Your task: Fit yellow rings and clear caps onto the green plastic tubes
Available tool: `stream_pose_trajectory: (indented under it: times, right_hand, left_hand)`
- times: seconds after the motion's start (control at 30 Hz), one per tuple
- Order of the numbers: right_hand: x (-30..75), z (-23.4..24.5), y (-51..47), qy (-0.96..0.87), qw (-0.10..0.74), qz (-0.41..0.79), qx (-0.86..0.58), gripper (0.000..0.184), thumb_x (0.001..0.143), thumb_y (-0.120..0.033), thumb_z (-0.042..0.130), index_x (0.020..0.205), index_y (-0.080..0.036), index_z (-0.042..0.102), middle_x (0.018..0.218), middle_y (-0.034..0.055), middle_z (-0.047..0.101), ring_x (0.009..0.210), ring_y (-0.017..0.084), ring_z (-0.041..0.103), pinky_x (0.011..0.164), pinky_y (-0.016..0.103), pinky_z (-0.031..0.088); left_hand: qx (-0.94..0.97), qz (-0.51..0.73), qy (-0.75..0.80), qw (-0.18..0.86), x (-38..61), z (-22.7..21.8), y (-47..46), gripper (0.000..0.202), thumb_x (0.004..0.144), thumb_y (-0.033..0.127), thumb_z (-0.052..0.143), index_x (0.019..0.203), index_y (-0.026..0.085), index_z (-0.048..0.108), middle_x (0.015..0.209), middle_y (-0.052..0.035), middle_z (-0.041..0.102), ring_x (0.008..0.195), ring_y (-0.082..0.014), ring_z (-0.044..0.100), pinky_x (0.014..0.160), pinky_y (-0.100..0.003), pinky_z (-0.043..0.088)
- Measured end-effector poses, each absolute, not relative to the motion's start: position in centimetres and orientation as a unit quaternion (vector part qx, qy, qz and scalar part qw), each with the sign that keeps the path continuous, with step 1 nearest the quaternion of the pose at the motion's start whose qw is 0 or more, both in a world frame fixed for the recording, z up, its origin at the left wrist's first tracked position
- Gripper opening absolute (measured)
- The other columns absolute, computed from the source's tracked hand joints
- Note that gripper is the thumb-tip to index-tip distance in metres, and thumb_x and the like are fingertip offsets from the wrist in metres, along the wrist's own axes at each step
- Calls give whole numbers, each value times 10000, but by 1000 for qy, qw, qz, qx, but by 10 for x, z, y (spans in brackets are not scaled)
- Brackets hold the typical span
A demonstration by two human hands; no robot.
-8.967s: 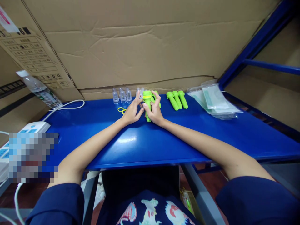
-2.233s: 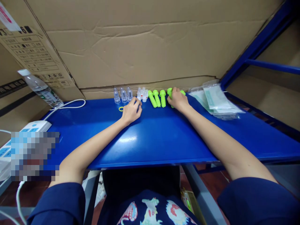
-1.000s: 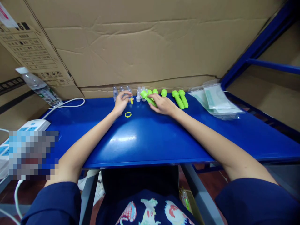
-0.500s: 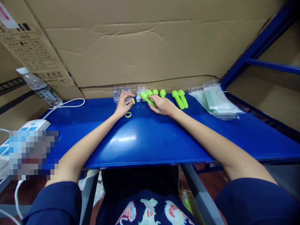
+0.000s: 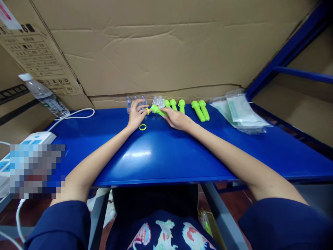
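Observation:
My right hand point(image 5: 177, 119) grips a small green flashlight body point(image 5: 157, 110), its head pointing left. My left hand point(image 5: 135, 114) pinches a yellow ring point(image 5: 147, 111) right at the flashlight's head. Another yellow ring point(image 5: 142, 127) lies on the blue table point(image 5: 166, 152) just below my left hand. Behind the hands stand clear plastic lens caps point(image 5: 129, 102) and white-and-clear parts point(image 5: 158, 101). Further green flashlights point(image 5: 173, 104) lie to the right, with two more point(image 5: 200, 110) beyond them.
Clear plastic bags point(image 5: 238, 110) lie at the table's right back. A water bottle point(image 5: 43, 95) leans at the left, near a white power strip point(image 5: 33, 139) and cable point(image 5: 75, 116). Cardboard sheets form the back wall. A blue shelf frame point(image 5: 288, 45) rises on the right.
My right hand put one flashlight with the finished ones and took another. My left hand picked up a yellow ring and brought it to the flashlight's head.

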State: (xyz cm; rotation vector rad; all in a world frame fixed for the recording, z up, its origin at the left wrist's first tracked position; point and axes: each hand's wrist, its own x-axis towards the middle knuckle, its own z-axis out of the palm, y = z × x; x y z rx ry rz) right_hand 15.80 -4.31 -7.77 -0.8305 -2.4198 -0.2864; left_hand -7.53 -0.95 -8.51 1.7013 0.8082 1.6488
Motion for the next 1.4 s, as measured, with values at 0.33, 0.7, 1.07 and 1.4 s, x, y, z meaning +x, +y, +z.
stream_pose_trajectory:
  times: [0.33,0.7,1.07,1.4]
  right_hand:
    - [161,-80,-38,-904,281,-69,-315,405,1011,-198,307,1396,-118,402,1336,240,573,1228,333,596,935,548,528]
    - [160,-82,-37,-908,266,-87,-311,397,1007,-194,321,1379,-96,419,1304,257,586,1180,320,622,934,524,534]
    - [160,-82,-39,-911,268,-86,-301,387,1005,-188,301,1362,-101,422,1292,239,590,1175,312,624,900,495,552]
    - [160,-82,-41,-915,277,-72,-285,484,1004,-204,307,1474,-89,338,1352,247,572,1230,301,602,982,507,518]
  left_hand:
    - [630,597,315,384,-75,-87,-8,401,729,88,730,1071,197,551,1267,-81,597,1090,-214,690,908,-346,591]
    - [643,574,329,386,-78,-88,-8,297,790,101,680,1066,177,601,1223,-95,645,1142,-228,669,971,-384,556]
    - [617,600,325,393,-83,-90,-1,411,696,223,824,1034,170,598,1162,-83,659,1087,-219,683,975,-384,556]
    - [608,538,307,496,-87,-90,-4,500,705,389,843,1113,178,646,1196,-97,668,1042,-197,693,990,-383,560]
